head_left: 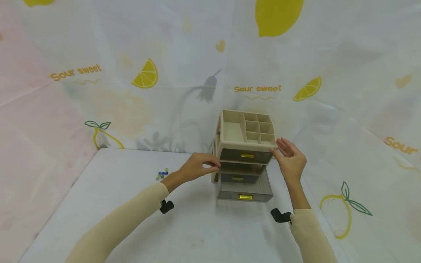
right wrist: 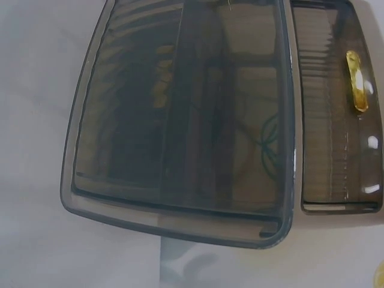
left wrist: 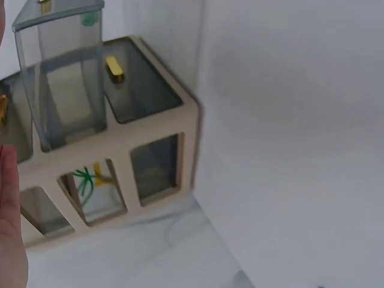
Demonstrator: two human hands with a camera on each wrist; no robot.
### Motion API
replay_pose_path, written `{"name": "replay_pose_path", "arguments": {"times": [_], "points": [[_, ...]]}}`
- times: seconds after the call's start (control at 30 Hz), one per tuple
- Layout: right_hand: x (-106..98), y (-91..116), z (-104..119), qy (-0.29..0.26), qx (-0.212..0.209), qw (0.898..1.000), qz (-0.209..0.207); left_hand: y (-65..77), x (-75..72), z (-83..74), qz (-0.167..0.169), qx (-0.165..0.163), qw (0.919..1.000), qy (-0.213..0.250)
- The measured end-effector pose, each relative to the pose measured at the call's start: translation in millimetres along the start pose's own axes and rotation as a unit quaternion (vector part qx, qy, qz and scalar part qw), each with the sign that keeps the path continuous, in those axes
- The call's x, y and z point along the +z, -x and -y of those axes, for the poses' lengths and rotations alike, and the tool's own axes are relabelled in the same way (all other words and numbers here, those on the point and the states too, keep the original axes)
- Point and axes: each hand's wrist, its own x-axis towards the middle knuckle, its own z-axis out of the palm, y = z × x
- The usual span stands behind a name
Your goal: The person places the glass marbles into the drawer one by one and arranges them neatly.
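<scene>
A beige desktop organizer [head_left: 248, 147] stands at the back of the table, with small compartments on top and smoky drawers with gold handles. Its middle drawer [head_left: 245, 196] is pulled far out, its clear walls showing a lower drawer behind. My left hand [head_left: 198, 167] is at the organizer's left front edge, thumb and fingertips close together beside the pulled-out drawer. In the left wrist view, a straight finger [left wrist: 9, 192] lies along the organizer's side. My right hand [head_left: 291, 160] touches the top right front corner with the thumb, its other fingers extended. The right wrist view shows the drawer [right wrist: 180, 222] close up.
Several small glass marbles [head_left: 162, 174] in blue, green and clear lie on the white table [head_left: 138, 223], left of the organizer. A lemon-printed cloth [head_left: 184, 109] hangs behind and at both sides. Black wrist mounts [head_left: 281, 215] stick out from the sleeves.
</scene>
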Motion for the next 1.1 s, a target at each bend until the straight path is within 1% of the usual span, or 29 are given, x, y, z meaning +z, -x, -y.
{"name": "replay_pose_path", "arguments": {"times": [0.1, 0.2, 0.27, 0.4, 0.47, 0.53, 0.63, 0.77, 0.8, 0.9, 0.97, 1.03, 1.1], "points": [[0.1, -0.7, 0.9, -0.004, 0.002, 1.0, -0.001, 12.2, -6.7, 8.4, -0.028, -0.02, 0.9993, -0.013], [0.3, -1.4, 0.8, -0.011, 0.001, 1.0, -0.003, 24.3, -13.6, 17.5, -0.036, -0.043, 0.9978, -0.037], [0.0, -1.5, 0.8, -0.012, 0.002, 1.0, -0.004, 33.1, -18.2, 24.0, -0.029, -0.059, 0.9966, -0.05], [-0.5, -1.6, -0.2, -0.011, 0.003, 1.0, -0.004, 51.0, -26.4, 41.3, 0.001, -0.094, 0.9933, -0.068], [-0.6, -1.8, -1.2, -0.01, 0.003, 1.0, -0.004, 58.7, -30.8, 49.9, 0.016, -0.119, 0.9892, -0.083], [-0.4, -1.8, -2.8, -0.011, 0.005, 1.0, -0.004, 65.9, -34.9, 57.7, 0.02, -0.141, 0.9845, -0.103], [-0.5, -1.6, -4.6, -0.012, 0.007, 1.0, -0.004, 74.6, -39.8, 67.1, 0.02, -0.191, 0.9744, -0.117], [-1.3, -2.3, -5.2, -0.009, 0.004, 1.0, -0.005, 81.7, -44.0, 77.0, 0.019, -0.237, 0.9628, -0.129], [-1.3, -2.6, -5.1, -0.008, 0.004, 1.0, -0.006, 83.1, -45.1, 79.0, 0.017, -0.244, 0.9599, -0.137], [-1.2, -3.1, -4.3, -0.009, 0.005, 1.0, -0.004, 87.4, -48.4, 85.3, 0.012, -0.272, 0.9451, -0.18], [-0.9, -3.2, -3.8, -0.012, 0.01, 1.0, -0.001, 90.5, -50.9, 88.1, 0.012, -0.295, 0.9319, -0.211], [-0.6, -3.1, -3.4, -0.012, 0.012, 1.0, 0.003, 94.2, -53.2, 89.9, 0.021, -0.313, 0.9189, -0.239], [-0.8, -2.9, -3.2, -0.011, 0.013, 1.0, 0.004, 98.1, -55.0, 91.2, 0.038, -0.316, 0.9098, -0.266]]}}
